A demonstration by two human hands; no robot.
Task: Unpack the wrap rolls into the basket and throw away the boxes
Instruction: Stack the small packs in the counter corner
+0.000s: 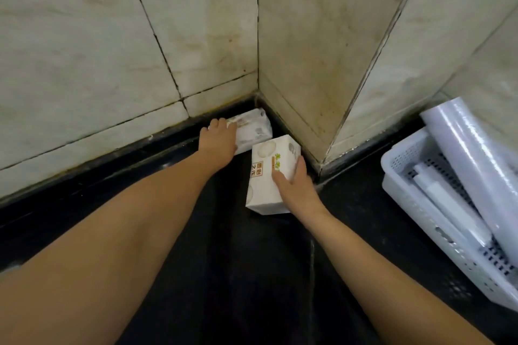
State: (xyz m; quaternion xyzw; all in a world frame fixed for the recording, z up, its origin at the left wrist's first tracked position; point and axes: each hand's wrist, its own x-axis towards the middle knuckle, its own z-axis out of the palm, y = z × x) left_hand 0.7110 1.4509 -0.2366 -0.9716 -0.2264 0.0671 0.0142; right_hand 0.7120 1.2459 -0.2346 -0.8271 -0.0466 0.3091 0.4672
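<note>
Two white printed boxes lie on the dark counter in the wall corner. The far box [253, 129] rests against the tiled wall, and my left hand [218, 137] lies on its left end with fingers curled over it. The near box [269, 176] points toward me, with my right hand [294, 185] gripping its right side. A white slotted basket [414, 204] stands at the right edge. It holds a large clear wrap roll [471, 157] and thinner white rolls [445, 199].
Stained cream wall tiles [196, 22] meet in a corner behind the boxes, and a tiled pillar [336, 64] juts out between the boxes and the basket. The black counter [238, 274] stretches toward me between my forearms.
</note>
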